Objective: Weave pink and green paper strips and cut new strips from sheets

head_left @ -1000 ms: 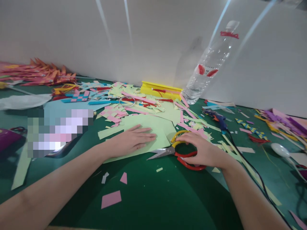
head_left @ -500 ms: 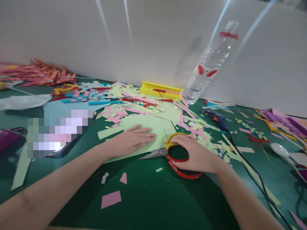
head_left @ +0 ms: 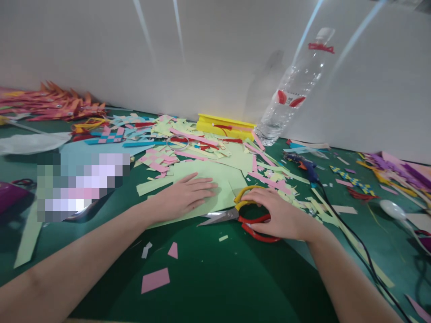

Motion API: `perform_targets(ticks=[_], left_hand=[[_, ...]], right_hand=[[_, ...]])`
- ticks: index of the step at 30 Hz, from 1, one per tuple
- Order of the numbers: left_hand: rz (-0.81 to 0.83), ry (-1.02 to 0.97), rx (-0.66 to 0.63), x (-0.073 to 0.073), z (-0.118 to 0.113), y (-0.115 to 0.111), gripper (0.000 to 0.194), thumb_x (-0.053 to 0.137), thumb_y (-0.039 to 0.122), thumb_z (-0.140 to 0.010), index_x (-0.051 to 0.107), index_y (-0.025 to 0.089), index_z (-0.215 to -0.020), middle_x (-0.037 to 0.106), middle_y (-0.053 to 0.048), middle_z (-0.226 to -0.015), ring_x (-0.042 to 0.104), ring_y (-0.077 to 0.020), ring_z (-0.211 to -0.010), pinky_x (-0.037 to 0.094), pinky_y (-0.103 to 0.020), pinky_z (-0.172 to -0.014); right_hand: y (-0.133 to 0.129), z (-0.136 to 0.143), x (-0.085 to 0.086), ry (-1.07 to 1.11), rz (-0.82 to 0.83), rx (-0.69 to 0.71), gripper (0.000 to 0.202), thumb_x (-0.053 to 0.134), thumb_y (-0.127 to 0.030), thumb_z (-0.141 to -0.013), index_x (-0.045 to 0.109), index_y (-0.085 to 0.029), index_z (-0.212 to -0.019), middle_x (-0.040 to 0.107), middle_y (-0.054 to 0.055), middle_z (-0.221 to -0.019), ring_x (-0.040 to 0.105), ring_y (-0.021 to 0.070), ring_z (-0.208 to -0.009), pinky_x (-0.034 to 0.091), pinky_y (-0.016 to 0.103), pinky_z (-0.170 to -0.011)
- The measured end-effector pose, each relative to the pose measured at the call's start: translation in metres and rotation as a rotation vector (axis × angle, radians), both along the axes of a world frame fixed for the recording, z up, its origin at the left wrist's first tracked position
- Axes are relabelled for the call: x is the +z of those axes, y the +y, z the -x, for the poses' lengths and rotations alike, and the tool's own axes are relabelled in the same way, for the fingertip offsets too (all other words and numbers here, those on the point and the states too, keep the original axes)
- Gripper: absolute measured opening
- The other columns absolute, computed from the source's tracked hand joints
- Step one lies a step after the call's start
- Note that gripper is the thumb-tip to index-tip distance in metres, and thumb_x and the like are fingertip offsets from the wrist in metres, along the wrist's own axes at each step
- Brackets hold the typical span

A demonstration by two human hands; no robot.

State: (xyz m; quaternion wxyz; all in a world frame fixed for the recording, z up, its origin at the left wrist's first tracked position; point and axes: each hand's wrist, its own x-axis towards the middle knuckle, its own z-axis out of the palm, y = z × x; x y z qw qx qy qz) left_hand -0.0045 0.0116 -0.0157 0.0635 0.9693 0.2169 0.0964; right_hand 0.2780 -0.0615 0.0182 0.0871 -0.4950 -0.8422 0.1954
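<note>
two hands, one pair of held scissors (one bottle, too)

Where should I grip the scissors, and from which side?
Probably by the yellow and red handles of the scissors, coming from the right, where the right hand holds them: those loops form that end, while the parted blades point left.

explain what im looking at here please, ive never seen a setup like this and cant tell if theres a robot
No robot here: these are a person's own bare hands, seen by a camera worn on their head, looking forward and down. The left hand lies flat on light green paper. The right hand has scissors in its grip, blades parted at the paper's near edge. On the green tabletop are colourful paper scraps, a yellow folded piece, a corded blue tool and a clear bottle near the pale wall.
</note>
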Motion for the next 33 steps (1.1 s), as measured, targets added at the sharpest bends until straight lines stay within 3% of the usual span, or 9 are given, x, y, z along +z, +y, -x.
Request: perform_targets(ticks=[4,8,16,23,26,33], left_hand=[[-0.100,-0.036,0.001,0.004,-0.005,-0.004,0.029,0.035,0.024,-0.099,0.062,0.019,-0.106,0.064,-0.004,-0.119,0.047,-0.0170,-0.125,0.016,-0.038,-0.116],[-0.126,-0.056,-0.020,0.008,-0.005,-0.005,0.028,0.036,0.022,-0.099,0.064,0.019,-0.098,0.068,-0.003,-0.104,0.055,-0.0159,-0.113,0.019,-0.038,-0.115],[-0.027,-0.005,-0.009,0.008,0.006,-0.003,0.033,0.036,0.028,-0.099,0.060,0.022,-0.121,0.063,-0.001,-0.126,0.046,-0.0164,-0.126,0.017,-0.036,-0.116],[0.084,0.008,0.060,-0.001,0.001,-0.003,0.041,0.029,0.032,-0.102,0.040,0.027,-0.141,0.046,0.000,-0.145,0.035,-0.0141,-0.136,0.010,-0.037,-0.117],[0.104,-0.004,0.057,-0.004,0.000,-0.001,0.043,0.026,0.032,-0.102,0.034,0.030,-0.144,0.043,0.001,-0.147,0.031,-0.0134,-0.138,0.010,-0.036,-0.117],[0.164,-0.009,0.040,-0.002,-0.004,0.000,0.042,0.024,0.028,-0.102,0.039,0.026,-0.141,0.042,0.000,-0.147,0.031,-0.0137,-0.138,0.011,-0.038,-0.118]], right_hand=[[0.001,-0.001,0.000,0.006,-0.001,-0.010,0.041,0.064,-0.035,-0.074,0.059,-0.027,-0.115,0.061,0.006,-0.123,0.050,0.0296,-0.120,0.041,0.046,-0.099],[0.001,-0.005,0.000,-0.004,0.008,-0.030,0.043,0.064,-0.038,-0.075,0.058,-0.027,-0.116,0.060,0.007,-0.125,0.049,0.0300,-0.121,0.041,0.047,-0.099],[0.004,-0.011,0.000,-0.006,-0.041,-0.085,0.042,0.063,-0.043,-0.076,0.059,-0.026,-0.114,0.059,0.008,-0.126,0.048,0.0315,-0.125,0.040,0.050,-0.102],[0.005,-0.022,0.001,0.015,-0.035,-0.157,0.045,0.064,-0.042,-0.075,0.057,-0.026,-0.117,0.058,0.008,-0.126,0.051,0.0300,-0.119,0.044,0.048,-0.097],[0.005,-0.024,0.000,0.024,-0.021,-0.156,0.045,0.063,-0.043,-0.076,0.057,-0.027,-0.117,0.058,0.008,-0.126,0.050,0.0303,-0.121,0.044,0.048,-0.097],[0.005,-0.013,-0.005,0.010,-0.023,-0.104,0.046,0.064,-0.041,-0.075,0.054,-0.025,-0.117,0.055,0.009,-0.128,0.046,0.0299,-0.126,0.040,0.049,-0.102]])
